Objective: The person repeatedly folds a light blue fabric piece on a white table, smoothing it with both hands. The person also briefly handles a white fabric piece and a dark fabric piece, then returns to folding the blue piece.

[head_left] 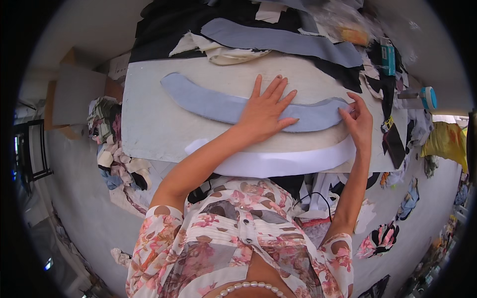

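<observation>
Grey floor all round, seen from above. At far left a dark metal frame (32,149) and a cardboard box (74,94) stand just off the left edge of the worktable (149,134), a pale, worn board. A heap of fabric scraps (117,154) hangs at the table's left edge near its front corner. The left half of the board, below the curved piece, is bare; that is the open room. The back edge is crowded: black cloth (164,30), cream scraps (223,52) and a second grey curved strip (283,42) lie piled there.

The grey curved fabric piece (208,102) lies flat across the middle of the table, running from left-centre to the right side. Left hand (266,111) lies flat on it, palm down, fingers spread apart, gripping nothing. A white curved pattern piece (278,161) lies along the front edge, just beside the grey one, partly overhanging.

Right hand (358,121) is at the grey piece's right end, fingertips touching the tip; whether they pinch it, cannot tell. The right edge is cluttered: a spool-like tool with a teal cap (422,98), a teal box (388,57), dark scraps (395,144). More scraps and a floral piece (380,238) lie on the floor at right, yellow cloth (447,141) beyond.
</observation>
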The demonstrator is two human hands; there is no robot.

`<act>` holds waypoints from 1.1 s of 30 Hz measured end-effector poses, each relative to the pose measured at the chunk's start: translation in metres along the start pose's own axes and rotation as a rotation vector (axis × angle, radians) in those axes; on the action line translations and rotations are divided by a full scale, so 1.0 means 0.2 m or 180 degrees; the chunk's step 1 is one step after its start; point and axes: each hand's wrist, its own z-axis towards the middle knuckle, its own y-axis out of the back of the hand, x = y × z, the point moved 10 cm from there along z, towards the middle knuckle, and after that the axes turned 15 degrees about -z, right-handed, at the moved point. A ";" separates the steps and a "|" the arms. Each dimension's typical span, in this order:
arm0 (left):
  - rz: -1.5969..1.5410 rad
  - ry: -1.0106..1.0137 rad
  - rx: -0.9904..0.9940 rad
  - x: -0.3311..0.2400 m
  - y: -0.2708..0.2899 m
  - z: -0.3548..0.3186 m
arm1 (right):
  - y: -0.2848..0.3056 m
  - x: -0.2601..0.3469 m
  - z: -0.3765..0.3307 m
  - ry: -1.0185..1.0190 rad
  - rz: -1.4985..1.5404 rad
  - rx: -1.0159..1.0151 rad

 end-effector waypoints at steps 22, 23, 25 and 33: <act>0.0105 -0.0080 -0.0070 -0.01 -0.01 -0.01 | 0.06 0.08 -0.01 0.0311 0.0594 -0.0660; 0.0094 -0.0077 -0.0053 -0.01 -0.01 -0.01 | 0.00 0.09 0.03 0.0215 0.0596 -0.0341; 0.0063 -0.0064 -0.0037 -0.01 0.00 0.00 | -0.12 0.03 0.12 0.0262 0.0480 -0.0137; -0.0255 -0.0114 -0.0209 0.00 0.01 -0.01 | 0.05 0.33 0.23 0.0572 0.0560 -0.0478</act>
